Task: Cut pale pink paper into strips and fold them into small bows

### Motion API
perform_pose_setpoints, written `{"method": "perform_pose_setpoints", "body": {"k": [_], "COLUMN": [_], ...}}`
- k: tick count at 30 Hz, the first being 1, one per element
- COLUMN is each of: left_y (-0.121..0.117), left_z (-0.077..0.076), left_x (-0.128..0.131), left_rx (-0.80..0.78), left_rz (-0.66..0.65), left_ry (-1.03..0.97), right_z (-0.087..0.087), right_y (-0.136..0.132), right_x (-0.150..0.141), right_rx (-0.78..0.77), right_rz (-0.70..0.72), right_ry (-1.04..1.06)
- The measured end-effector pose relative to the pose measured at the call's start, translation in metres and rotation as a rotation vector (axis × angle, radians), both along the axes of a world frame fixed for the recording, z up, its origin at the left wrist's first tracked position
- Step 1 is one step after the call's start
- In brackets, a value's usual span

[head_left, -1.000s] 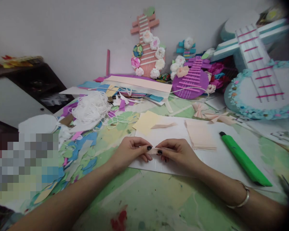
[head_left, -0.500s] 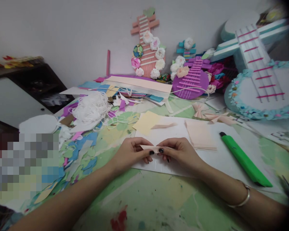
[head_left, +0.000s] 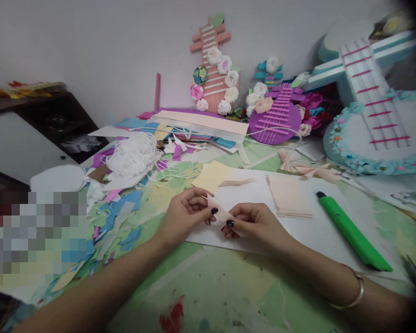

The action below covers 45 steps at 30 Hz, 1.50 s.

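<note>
Between my two hands a small piece of pale peach paper (head_left: 223, 213) slants down to the right, with folds in it. My left hand (head_left: 190, 210) pinches its upper left end between thumb and fingers. At the lower right end, the thumb and fingers of my right hand (head_left: 251, 221) grip it. Under my hands lies a white board (head_left: 249, 245). On the board, to the right, rest a stack of peach paper squares (head_left: 291, 196) and a green cutter (head_left: 353, 231). A yellow paper piece (head_left: 211, 175) and a thin peach strip (head_left: 235, 182) lie just beyond my hands.
Paper scraps (head_left: 125, 226) and a tangle of white string (head_left: 133, 155) cover the table's left side. Decorated guitar-like models in pink (head_left: 213, 88), purple (head_left: 275, 120) and pale blue (head_left: 384, 115) stand along the back and right. Folded peach bows (head_left: 287, 160) lie beyond the board.
The peach paper has gone from nearly level to slanting down rightward. My left hand has risen slightly to the left; my right hand has dropped a little, and the hands are farther apart.
</note>
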<state>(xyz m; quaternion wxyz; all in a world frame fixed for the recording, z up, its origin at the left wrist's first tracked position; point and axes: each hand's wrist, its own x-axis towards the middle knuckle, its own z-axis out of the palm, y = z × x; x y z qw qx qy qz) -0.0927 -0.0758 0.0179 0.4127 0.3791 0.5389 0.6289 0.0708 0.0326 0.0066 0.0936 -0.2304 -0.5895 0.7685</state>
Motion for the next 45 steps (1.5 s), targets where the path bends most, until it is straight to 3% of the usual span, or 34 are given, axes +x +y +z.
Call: {"method": "perform_pose_setpoints", "body": {"k": [4, 7, 13, 18, 24, 28, 31, 38, 45], "left_y": [-0.002, -0.006, -0.011, -0.011, -0.013, -0.013, -0.012, -0.013, -0.014], "left_z": [0.004, 0.009, 0.011, 0.012, 0.011, 0.007, 0.002, -0.001, 0.001], "left_x": [0.007, 0.013, 0.015, 0.017, 0.020, 0.023, 0.026, 0.026, 0.027], "left_rx": [0.041, 0.023, 0.016, -0.010, 0.014, 0.002, -0.019, -0.036, -0.016], "left_rz": [-0.085, -0.134, -0.008, 0.011, 0.033, -0.106, -0.193, -0.308, -0.293], "left_ry": [-0.006, 0.105, 0.356, 0.488, 0.635, 0.722, 0.700, 0.731, 0.824], "right_z": [0.003, 0.006, 0.009, 0.008, 0.006, 0.009, 0.012, 0.010, 0.006], "right_y": [-0.006, -0.010, -0.015, -0.019, -0.016, -0.010, -0.009, -0.007, -0.005], "right_x": [0.002, 0.002, 0.001, 0.001, 0.001, 0.002, 0.005, 0.007, 0.004], "right_rx": [-0.092, -0.154, -0.178, -0.190, 0.048, 0.230, 0.323, 0.272, 0.233], "right_rz": [0.011, 0.006, 0.004, 0.008, -0.032, -0.115, -0.045, 0.014, -0.040], "right_ry": [0.082, 0.109, 0.094, 0.076, 0.098, 0.280, 0.317, 0.210, 0.215]}}
